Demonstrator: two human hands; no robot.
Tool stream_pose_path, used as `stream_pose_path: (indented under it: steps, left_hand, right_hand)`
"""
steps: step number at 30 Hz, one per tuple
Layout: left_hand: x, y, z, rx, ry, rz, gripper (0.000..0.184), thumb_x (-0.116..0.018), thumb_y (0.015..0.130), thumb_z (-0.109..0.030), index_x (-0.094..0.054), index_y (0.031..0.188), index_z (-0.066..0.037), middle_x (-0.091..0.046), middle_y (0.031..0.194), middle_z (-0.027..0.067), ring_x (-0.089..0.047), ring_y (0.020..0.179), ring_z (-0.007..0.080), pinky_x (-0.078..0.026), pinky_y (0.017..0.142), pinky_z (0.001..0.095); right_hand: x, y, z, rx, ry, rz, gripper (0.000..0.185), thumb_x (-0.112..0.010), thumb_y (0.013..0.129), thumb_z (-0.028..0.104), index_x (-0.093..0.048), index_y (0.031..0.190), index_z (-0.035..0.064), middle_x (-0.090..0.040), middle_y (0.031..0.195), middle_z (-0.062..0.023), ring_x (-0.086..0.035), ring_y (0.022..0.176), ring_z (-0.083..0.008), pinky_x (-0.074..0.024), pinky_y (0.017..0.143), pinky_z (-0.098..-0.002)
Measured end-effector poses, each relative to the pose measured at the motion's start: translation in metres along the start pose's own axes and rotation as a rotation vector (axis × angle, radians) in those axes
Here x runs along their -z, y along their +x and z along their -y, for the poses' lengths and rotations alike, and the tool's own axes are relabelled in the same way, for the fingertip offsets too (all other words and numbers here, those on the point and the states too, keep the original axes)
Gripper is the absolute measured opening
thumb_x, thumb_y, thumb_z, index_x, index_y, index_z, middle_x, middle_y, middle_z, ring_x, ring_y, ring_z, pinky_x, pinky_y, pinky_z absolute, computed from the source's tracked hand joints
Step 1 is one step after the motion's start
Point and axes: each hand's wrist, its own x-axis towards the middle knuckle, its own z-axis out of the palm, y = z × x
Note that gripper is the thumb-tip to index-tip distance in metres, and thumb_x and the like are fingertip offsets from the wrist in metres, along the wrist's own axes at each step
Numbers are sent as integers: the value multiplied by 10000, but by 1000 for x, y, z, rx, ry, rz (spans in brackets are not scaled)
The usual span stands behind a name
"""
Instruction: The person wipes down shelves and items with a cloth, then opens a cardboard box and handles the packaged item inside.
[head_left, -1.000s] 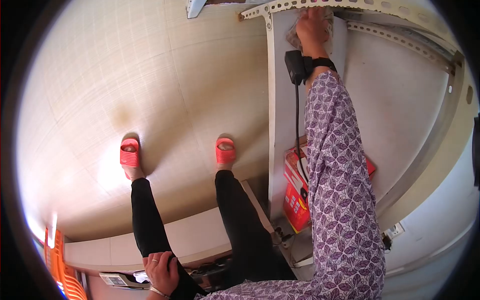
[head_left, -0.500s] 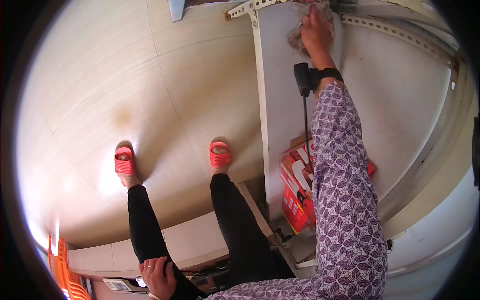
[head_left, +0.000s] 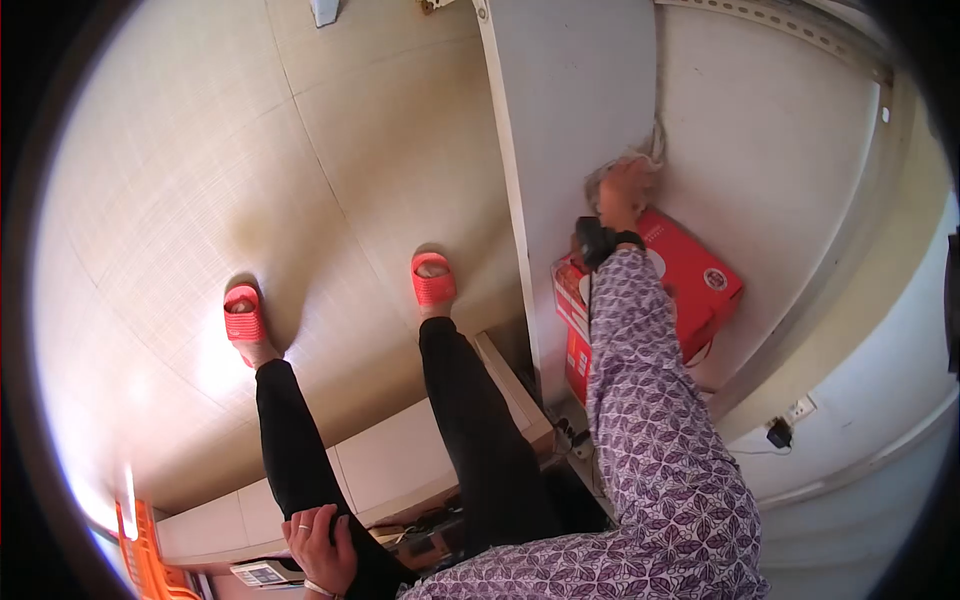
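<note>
My right hand [head_left: 625, 188] presses a crumpled greyish cloth [head_left: 597, 180] against the white shelf surface [head_left: 570, 100], with its fingers bent over the cloth. A black device is strapped to that wrist. Just below the hand, partly covered by my patterned sleeve, is a red box [head_left: 690, 262]. My left hand [head_left: 321, 545], with a ring on one finger, rests on my black-clad leg near the bottom. Its fingers lie slightly bent over the knee, and nothing shows in them.
A perforated metal strip [head_left: 785, 25] runs along the upper right. A wall socket with a black plug [head_left: 779, 432] is at the right. An orange plastic rack [head_left: 145, 555] stands at the lower left. A low ledge [head_left: 400, 470] runs behind my legs. Cables lie beside the red box.
My right hand has moved with the cloth from the shelf's far end down to beside the red box, uncovering more of the box. My left hand stays on my leg.
</note>
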Motion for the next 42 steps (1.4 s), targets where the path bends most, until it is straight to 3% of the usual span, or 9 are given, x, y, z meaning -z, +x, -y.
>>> stream_pose_path:
  steps: [4, 8, 13, 21, 28, 30, 32, 34, 42]
  left_hand:
    - [1, -3, 12, -5, -16, 9, 148, -660, 776, -110, -631, 911, -57, -629, 866, 85, -572, 844, 282, -380, 780, 409]
    - [1, -4, 14, -8, -30, 20, 139, -652, 785, -109, -634, 912, -55, -632, 876, 87, -572, 847, 280, -380, 783, 406]
    - [-5, -1, 6, 7, 19, 26, 135, -652, 788, -113, -634, 910, -57, -631, 876, 86, -572, 842, 276, -383, 777, 406]
    - [-10, -2, 2, 17, -12, 10, 163, -664, 772, -117, -634, 922, -61, -631, 876, 82, -573, 833, 277, -389, 766, 406]
    - [-4, 1, 5, -21, 5, 13, 177, -666, 756, -116, -629, 922, -66, -623, 859, 79, -572, 804, 282, -389, 735, 409]
    - [-3, 2, 2, -28, 18, 26, 176, -663, 759, -115, -627, 924, -66, -621, 855, 79, -573, 803, 282, -388, 728, 408]
    - [-4, 3, 2, -28, 32, 25, 174, -658, 763, -115, -625, 927, -65, -620, 852, 80, -574, 806, 282, -386, 724, 407]
    - [-3, 5, 3, -28, 38, 19, 171, -658, 766, -111, -624, 927, -66, -620, 851, 81, -575, 808, 282, -387, 726, 406]
    - [-4, 0, 9, 12, -86, -47, 163, -664, 764, -90, -625, 921, -62, -625, 859, 79, -575, 811, 278, -393, 735, 404]
  right_hand:
    - [-39, -73, 41, 83, 480, -151, 577, -355, 991, 380, -235, 1506, 151, -268, 1544, -134, -315, 1357, -434, -253, 1086, -598]
    - [2, -138, 112, 257, 178, -82, 584, -429, 963, 339, -246, 1508, 238, -328, 1519, -88, -282, 1373, -434, -295, 1054, -591]
    - [37, -26, 101, 449, 153, -225, 580, -433, 955, 434, -272, 1493, 290, -331, 1518, -89, -292, 1358, -449, -283, 1014, -672]
    - [-53, 43, -45, 171, 368, -304, 471, -436, 965, 295, -454, 1328, -5, -403, 1419, -247, -386, 1337, -329, -353, 1069, -452]
    - [81, 39, 185, 505, 603, -83, 310, -537, 946, 221, -618, 1244, 190, -647, 1173, -103, -586, 1099, -275, -462, 848, -407]
    - [83, 29, 231, 943, 440, -403, 433, -460, 983, 301, -477, 1373, 112, -583, 1254, -200, -533, 1174, -365, -416, 992, -496]
    - [84, -3, 227, 1103, 268, -577, 464, -468, 973, 340, -478, 1388, 133, -508, 1346, -231, -428, 1289, -391, -354, 1037, -524]
    - [57, -51, 194, 1088, 128, -628, 332, -589, 858, 146, -641, 1180, 209, -559, 1309, -96, -469, 1245, -365, -416, 877, -502]
    - [8, -177, 49, 945, -19, -154, 451, -651, 738, 68, -645, 1171, 192, -486, 1373, -104, -367, 1294, -455, -376, 941, -543]
